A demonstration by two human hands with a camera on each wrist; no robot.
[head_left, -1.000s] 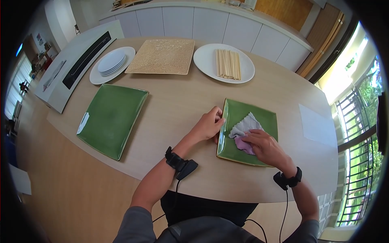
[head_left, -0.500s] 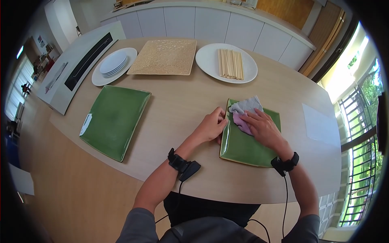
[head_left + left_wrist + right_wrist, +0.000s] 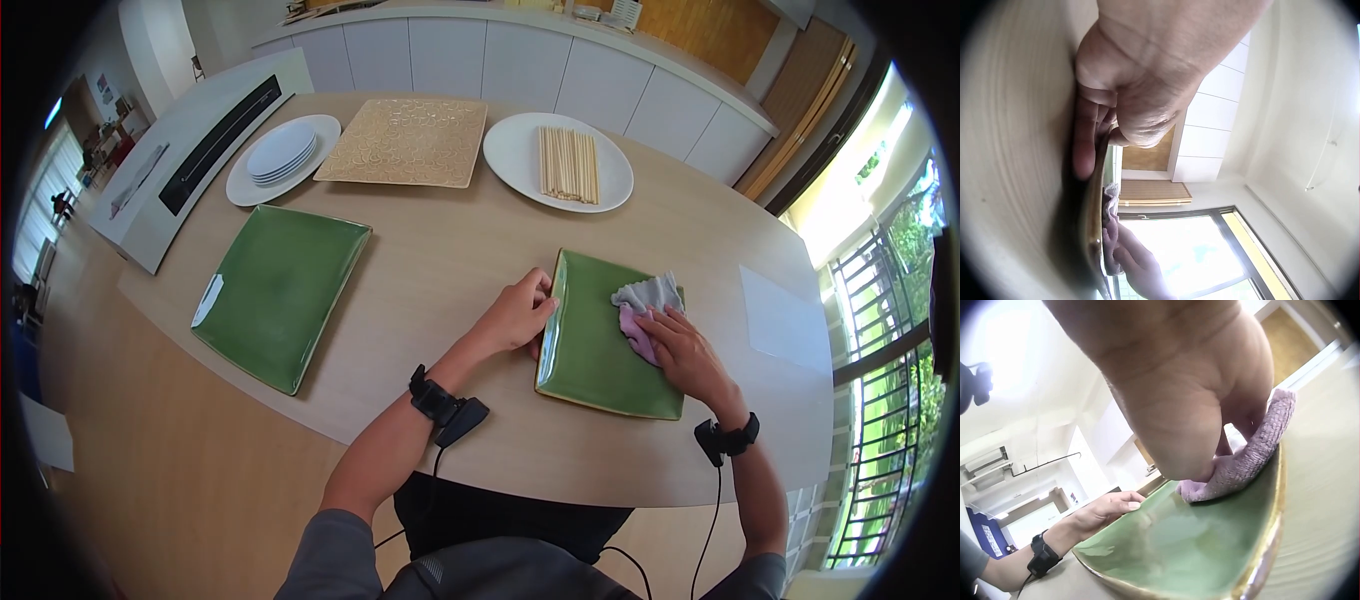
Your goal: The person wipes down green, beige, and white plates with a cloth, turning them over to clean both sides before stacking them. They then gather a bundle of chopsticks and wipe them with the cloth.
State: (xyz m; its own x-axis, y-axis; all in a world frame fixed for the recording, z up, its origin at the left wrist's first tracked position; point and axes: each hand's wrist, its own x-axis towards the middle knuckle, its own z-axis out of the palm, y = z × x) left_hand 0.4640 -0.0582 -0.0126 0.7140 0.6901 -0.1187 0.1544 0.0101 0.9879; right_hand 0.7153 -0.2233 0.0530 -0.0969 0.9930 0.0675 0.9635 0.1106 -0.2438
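Observation:
A square green plate (image 3: 600, 360) with a brown rim lies on the table on the right. My left hand (image 3: 515, 315) grips its left edge, thumb over the rim and fingers beneath, as the left wrist view shows. Near the plate's right edge, my right hand (image 3: 692, 362) holds a cloth (image 3: 650, 294) against the surface. This cloth is grey on one part and pink on another. In the right wrist view, the pink part (image 3: 1244, 465) bunches under thumb and fingers. A second green plate (image 3: 285, 290) lies to the left, apart from both hands.
Along the back stand small white plates (image 3: 280, 150) stacked on a larger one, a beige patterned square plate (image 3: 405, 140), and a white oval plate (image 3: 510, 150) bearing wooden sticks (image 3: 568, 165). A translucent sheet (image 3: 785, 312) lies at the right.
My right hand and the cloth have swept from the plate's middle to its far edge, then across to its right edge. The left hand keeps its hold on the left edge.

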